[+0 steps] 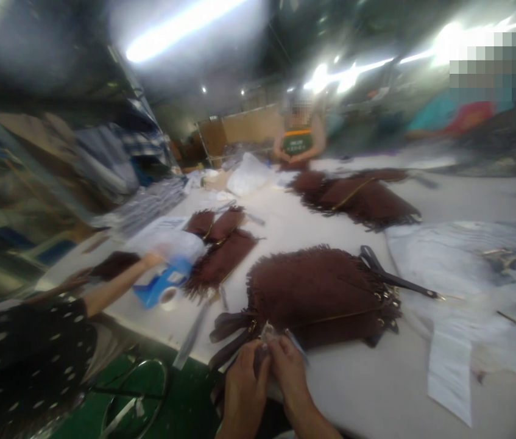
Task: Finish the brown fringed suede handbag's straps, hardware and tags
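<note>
A dark brown bag (312,289) with fringed edges lies on the table right in front of me. Black straps (233,332) with metal fittings hang from its near left end, close to my hands. My left hand (243,381) is closed, its fingers bent inward near the bag's front edge. Beside it, my right hand (289,369) pinches at the same spot. Between the fingertips shows a small, shiny, pale piece (267,331), blurred, and a dark bit below it. What each hand grips is too blurred to name.
More brown fringed bags (223,256) lie left and a further pile (362,198) far right. Clear plastic bags (490,286) cover the right side. A person in a dotted top (24,360) reaches in from the left by a tape roll (166,297). Another person (298,137) stands opposite.
</note>
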`<state>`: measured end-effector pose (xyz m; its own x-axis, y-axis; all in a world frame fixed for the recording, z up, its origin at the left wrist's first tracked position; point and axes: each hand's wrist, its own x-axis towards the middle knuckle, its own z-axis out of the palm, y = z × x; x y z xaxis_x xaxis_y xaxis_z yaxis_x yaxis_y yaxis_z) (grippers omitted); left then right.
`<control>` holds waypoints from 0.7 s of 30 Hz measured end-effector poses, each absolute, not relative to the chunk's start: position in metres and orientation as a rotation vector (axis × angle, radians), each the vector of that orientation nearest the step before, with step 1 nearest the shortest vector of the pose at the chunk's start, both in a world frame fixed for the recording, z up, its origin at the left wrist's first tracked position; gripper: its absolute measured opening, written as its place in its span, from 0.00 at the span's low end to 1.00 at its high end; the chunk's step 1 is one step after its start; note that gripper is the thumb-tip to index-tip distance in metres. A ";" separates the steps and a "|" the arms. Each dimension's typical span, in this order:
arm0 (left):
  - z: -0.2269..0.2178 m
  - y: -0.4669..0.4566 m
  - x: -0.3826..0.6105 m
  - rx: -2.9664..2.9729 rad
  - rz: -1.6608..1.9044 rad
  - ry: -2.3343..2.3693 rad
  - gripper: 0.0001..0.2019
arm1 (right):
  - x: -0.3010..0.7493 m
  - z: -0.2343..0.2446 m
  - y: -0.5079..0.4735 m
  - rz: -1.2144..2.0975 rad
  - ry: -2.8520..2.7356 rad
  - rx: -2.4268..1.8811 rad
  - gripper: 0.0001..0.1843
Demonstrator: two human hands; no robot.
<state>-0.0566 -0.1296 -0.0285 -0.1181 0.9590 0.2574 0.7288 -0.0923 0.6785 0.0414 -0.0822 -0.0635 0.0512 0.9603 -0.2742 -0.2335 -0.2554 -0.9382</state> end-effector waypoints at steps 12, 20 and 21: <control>-0.020 -0.118 -0.053 1.867 0.908 1.915 0.10 | 0.044 -0.060 -0.085 1.391 -0.917 -1.318 0.17; -0.017 -0.100 -0.059 1.239 1.016 1.768 0.09 | 0.046 -0.062 -0.086 1.337 -0.984 -1.295 0.17; -0.021 -0.099 -0.060 1.094 1.042 1.711 0.08 | 0.047 -0.061 -0.086 1.323 -0.992 -1.288 0.17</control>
<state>-0.0603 -0.0986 -0.0212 -0.2731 0.9397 -0.2059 0.2481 0.2756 0.9287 0.0466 -0.0860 -0.0614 0.0655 0.9827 -0.1732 -0.1093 -0.1655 -0.9801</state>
